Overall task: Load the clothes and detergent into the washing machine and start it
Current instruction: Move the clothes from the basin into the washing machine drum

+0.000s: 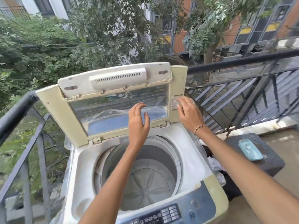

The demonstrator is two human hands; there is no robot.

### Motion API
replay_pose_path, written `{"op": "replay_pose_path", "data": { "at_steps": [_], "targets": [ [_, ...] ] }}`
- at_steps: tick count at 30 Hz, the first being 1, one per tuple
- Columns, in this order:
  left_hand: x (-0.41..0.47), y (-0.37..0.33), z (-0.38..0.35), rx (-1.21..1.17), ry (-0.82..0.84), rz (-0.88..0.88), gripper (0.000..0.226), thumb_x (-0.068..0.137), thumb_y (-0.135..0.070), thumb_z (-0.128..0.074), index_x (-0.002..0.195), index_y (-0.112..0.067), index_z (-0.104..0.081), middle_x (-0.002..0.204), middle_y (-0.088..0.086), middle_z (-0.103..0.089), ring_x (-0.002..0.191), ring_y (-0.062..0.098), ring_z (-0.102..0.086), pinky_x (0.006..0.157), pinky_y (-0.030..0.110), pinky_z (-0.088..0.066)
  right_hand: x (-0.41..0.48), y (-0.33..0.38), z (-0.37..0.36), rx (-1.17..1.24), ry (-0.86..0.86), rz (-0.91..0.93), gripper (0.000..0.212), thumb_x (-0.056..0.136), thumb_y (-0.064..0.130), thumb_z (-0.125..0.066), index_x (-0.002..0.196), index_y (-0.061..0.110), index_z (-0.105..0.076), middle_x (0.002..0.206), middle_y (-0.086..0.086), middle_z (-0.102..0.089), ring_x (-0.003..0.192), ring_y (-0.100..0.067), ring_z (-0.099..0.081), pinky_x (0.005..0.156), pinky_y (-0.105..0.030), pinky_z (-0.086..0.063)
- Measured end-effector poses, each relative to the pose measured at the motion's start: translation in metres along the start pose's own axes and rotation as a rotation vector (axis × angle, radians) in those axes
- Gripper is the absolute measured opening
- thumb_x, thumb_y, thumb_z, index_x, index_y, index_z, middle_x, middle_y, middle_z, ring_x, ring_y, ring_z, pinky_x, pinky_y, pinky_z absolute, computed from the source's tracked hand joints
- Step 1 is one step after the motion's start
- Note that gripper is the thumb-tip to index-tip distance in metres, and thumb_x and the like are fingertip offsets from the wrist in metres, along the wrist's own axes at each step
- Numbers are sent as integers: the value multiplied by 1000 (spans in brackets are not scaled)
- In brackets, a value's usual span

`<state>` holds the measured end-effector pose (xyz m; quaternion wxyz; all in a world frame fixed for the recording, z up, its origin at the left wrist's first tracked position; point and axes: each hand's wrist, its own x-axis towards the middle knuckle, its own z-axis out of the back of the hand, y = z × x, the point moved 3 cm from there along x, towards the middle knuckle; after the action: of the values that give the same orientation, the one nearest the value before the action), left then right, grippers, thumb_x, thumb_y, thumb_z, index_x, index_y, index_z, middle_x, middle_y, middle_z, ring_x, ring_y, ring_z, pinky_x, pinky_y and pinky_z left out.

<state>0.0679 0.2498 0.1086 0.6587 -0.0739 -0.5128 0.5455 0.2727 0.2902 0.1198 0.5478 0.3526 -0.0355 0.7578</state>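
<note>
A white top-loading washing machine (191, 143) stands in front of me with its folding lid (113, 97) raised upright at the back. The drum (145, 180) lies bare, with no clothes in it. My left hand (137, 125) hovers with spread fingers just in front of the lid's clear panel. My right hand (189, 112) reaches the lid's right frame with straight fingers, at or just in front of its label. Some clothes (216, 168) show beside the machine on the right. The control panel (169, 214) is at the near edge.
A dark metal balcony railing (242, 62) runs behind and to the left of the machine. At the right stands a dark wicker stool (265, 152) carrying a light blue tray (250, 149). Trees and buildings lie beyond.
</note>
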Motion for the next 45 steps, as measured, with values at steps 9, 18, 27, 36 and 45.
{"op": "replay_pose_path", "data": {
  "at_steps": [9,18,27,36,45],
  "targets": [
    [-26,-88,-180,-204,194,137,25,94,-10,-47,118,-11,-53,114,-3,-55,107,5,-47,93,3,-28,-56,-172,7,44,170,-318,28,97,18,-41,109,7,-64,111,-8,-60,95,-24,-59,84,-31,-45],
    [-76,-89,-409,-287,254,763,21,91,-6,-46,110,-8,-55,111,6,-58,103,18,-53,96,33,-43,-163,-367,-72,215,523,-723,22,93,6,-49,93,-5,-67,99,-25,-66,96,-37,-60,85,-38,-41],
    [-221,18,-489,-44,222,1407,26,88,-5,-48,114,-2,-54,113,17,-62,107,32,-58,93,37,-44,-291,-442,-202,272,982,-875,61,83,12,-67,138,6,-42,138,-19,-45,127,-32,-44,102,-32,-33],
    [-264,56,-496,-80,220,1626,32,91,-8,-46,123,-7,-48,107,5,-55,100,21,-53,88,29,-43,-318,-457,-269,225,1136,-884,66,73,15,-73,132,19,-44,137,-13,-43,125,-36,-43,95,-36,-42],
    [-260,43,-490,-351,258,2059,111,66,-66,-71,151,-22,-16,148,8,-39,128,31,-48,97,47,-47,-276,-402,-181,698,754,-888,24,59,9,-71,70,18,-52,77,9,-54,73,-12,-48,62,-13,-35]
  ]
}}
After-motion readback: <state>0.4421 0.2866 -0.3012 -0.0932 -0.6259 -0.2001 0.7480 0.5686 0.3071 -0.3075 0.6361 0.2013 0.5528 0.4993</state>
